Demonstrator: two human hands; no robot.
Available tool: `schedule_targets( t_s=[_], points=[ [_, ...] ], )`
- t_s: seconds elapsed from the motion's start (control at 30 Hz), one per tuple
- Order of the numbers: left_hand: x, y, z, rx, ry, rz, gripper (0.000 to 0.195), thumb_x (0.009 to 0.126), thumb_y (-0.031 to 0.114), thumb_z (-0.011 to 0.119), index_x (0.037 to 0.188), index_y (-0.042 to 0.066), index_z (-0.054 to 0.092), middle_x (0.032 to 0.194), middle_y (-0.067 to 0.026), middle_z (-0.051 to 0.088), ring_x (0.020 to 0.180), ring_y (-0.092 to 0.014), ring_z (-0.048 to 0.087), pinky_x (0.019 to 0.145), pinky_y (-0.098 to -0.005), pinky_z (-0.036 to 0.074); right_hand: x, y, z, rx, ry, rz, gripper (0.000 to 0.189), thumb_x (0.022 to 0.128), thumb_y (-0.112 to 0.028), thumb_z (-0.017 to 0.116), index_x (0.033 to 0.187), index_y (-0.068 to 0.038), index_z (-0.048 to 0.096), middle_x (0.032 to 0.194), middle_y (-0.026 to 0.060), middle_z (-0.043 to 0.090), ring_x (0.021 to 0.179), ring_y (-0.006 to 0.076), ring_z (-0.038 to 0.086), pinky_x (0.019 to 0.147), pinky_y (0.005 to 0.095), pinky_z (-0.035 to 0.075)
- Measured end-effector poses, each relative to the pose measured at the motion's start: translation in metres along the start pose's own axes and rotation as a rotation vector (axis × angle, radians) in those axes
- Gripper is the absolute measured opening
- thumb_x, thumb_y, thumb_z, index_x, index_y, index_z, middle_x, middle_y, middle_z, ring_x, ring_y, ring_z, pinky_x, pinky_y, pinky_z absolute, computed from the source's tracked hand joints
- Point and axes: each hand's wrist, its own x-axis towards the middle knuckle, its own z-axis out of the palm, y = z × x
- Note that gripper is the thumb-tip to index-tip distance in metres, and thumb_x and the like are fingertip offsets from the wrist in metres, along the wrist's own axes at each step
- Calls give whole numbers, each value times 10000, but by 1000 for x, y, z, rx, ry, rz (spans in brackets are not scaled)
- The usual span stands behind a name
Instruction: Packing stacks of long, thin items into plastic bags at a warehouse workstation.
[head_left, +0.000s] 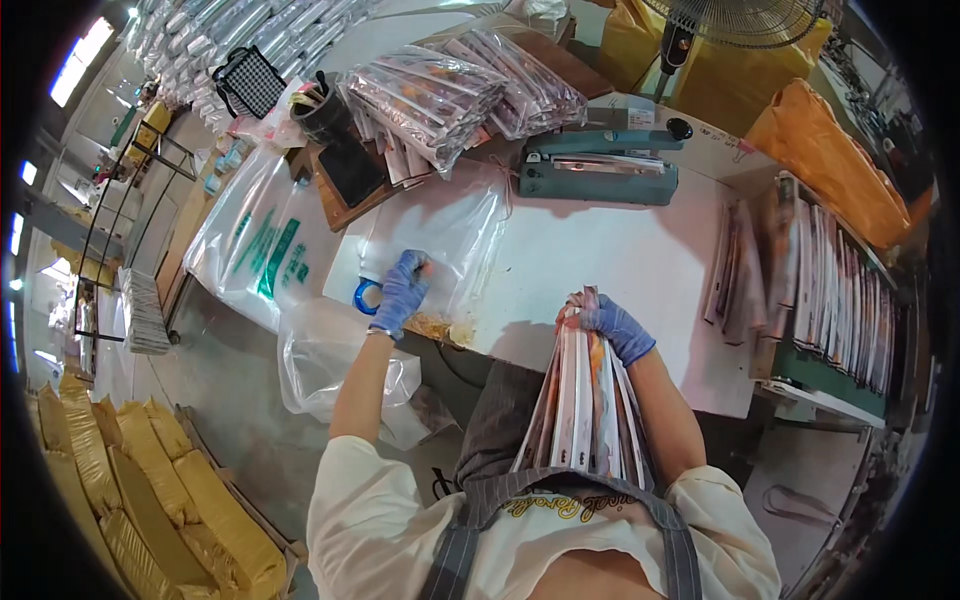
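Note:
A bundle of long, flat printed strips (581, 397) is gathered at its top end in my right hand (611, 324), which wears a blue glove with bare fingertips. The strips fan out down over my lap. My left hand (405, 289), gloved the same way, rests with bent fingers at the near left part of a stack of clear plastic bags (442, 232) on the white table. Whether it pinches a bag cannot be told. Beside it lies a blue ring (367, 297), perhaps a tape roll.
A teal impulse sealer (598, 180) stands at the back of the white table (622, 240). Wrapped packs (424, 97) are piled behind the bags, near a phone (351, 174) and a dark cup (322, 112). More strips fill a rack (832, 289) at the right. A fan (739, 19) stands behind.

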Motion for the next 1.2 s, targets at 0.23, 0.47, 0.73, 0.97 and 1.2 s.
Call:
schedule_targets(
  t_s=[0.23,0.47,0.73,0.97,1.2],
  points=[
    [15,35,25,311,102,81,84,782,112,609,807,47,562,759,-103,535,708,-235,530,687,-307,439,0,0,13,140,61,170,511,611,-202,739,1009,54,547,1011,103,559,974,188,511,868,282,386],
    [-35,134,124,241,-68,108,155,839,170,522,832,17,547,674,-162,550,612,-278,545,597,-338,434,22,12,27,82,-31,146,496,646,-294,738,931,67,552,888,98,581,874,175,538,774,275,433],
    [-44,105,49,-233,144,-376,278,894,285,445,822,41,558,725,-61,565,584,-269,527,596,-378,440,-5,-24,15,161,171,177,415,626,-146,730,943,35,534,928,68,562,831,136,532,769,250,424],
    [-61,126,95,-259,-89,-457,298,823,131,541,1091,1,542,897,-29,560,807,-132,520,749,-319,455,-14,2,-23,-277,-51,-85,343,667,-162,693,923,28,566,893,80,579,838,162,535,829,300,408],
    [-26,209,77,793,-620,328,737,696,40,530,1354,9,200,1351,-160,331,586,-244,581,500,-339,471,-35,-57,44,22,-51,145,299,706,-186,648,916,14,572,822,83,589,750,140,563,684,240,452]
  ],
)
